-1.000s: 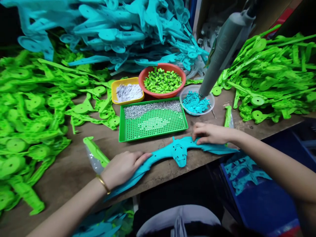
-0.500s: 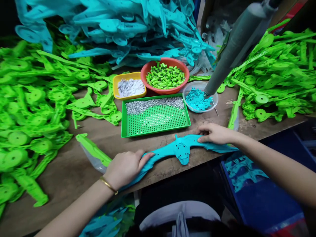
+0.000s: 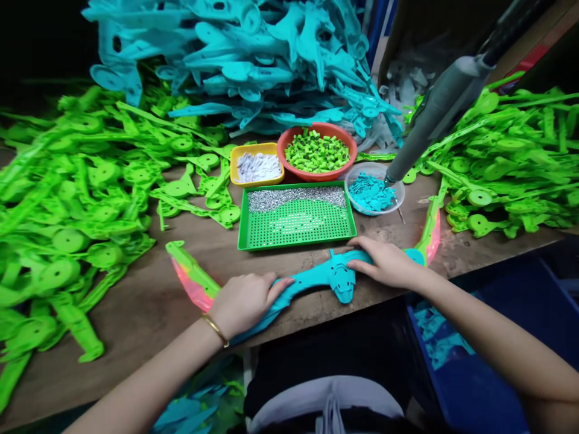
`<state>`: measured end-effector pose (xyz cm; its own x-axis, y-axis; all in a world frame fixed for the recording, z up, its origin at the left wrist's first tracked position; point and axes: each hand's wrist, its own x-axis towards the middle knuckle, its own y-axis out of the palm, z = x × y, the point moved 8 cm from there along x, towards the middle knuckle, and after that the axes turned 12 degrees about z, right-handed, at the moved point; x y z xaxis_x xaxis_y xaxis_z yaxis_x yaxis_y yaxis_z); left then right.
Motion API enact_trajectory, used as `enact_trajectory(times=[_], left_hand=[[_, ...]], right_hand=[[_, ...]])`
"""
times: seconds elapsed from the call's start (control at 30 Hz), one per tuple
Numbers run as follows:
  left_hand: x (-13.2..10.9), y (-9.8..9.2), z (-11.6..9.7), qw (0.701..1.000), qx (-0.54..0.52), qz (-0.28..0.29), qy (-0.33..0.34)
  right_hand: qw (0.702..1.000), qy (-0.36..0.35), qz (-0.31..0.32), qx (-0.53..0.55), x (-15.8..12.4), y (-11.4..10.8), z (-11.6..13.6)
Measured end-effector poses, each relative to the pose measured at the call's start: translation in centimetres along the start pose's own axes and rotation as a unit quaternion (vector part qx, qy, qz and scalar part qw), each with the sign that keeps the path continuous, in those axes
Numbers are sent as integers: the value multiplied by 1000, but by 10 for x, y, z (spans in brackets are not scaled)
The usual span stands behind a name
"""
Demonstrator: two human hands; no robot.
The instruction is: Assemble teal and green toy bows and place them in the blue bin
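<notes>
A blue plastic toy bow (image 3: 312, 277) lies along the front edge of the workbench, with a green limb at each end. The clear strips on both limbs, left limb (image 3: 192, 271) and right limb (image 3: 429, 238), glow pink-red. My left hand (image 3: 248, 301) is closed around the bow's left part, thumb on top. My right hand (image 3: 377, 262) holds the bow just right of its slotted centre piece, thumb and fingers bent over it. Parts of the blue body are hidden under both hands.
Behind the bow stand a green perforated tray (image 3: 296, 239) of screws, a yellow tray (image 3: 235, 172) of white pieces, a red bowl (image 3: 316, 176) of green pieces and a clear tub (image 3: 400, 196) of blue bits. A power screwdriver (image 3: 434, 117) hangs right. Green and blue parts are piled around.
The clear strips have turned from colourless to glowing pink-red. My right hand has shifted left along the bow toward its centre. My left hand keeps its grip.
</notes>
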<state>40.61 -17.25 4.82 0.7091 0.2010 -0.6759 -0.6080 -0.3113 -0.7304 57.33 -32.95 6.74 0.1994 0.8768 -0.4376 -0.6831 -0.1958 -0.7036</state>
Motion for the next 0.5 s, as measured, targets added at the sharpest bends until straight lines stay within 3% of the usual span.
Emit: enact_trajectory(times=[0.13, 0.33, 0.5], left_hand=[[-2, -4, -9, 1000, -10, -25, 2], [-1, -14, -28, 992, -50, -98, 60], [0, -14, -27, 991, -82, -102, 40]], right_hand=[[1000, -22, -2, -7, -6, -3, -6], [999, -24, 7, -21, -9, -5, -22], [997, -64, 20, -30, -6, 1, -20]])
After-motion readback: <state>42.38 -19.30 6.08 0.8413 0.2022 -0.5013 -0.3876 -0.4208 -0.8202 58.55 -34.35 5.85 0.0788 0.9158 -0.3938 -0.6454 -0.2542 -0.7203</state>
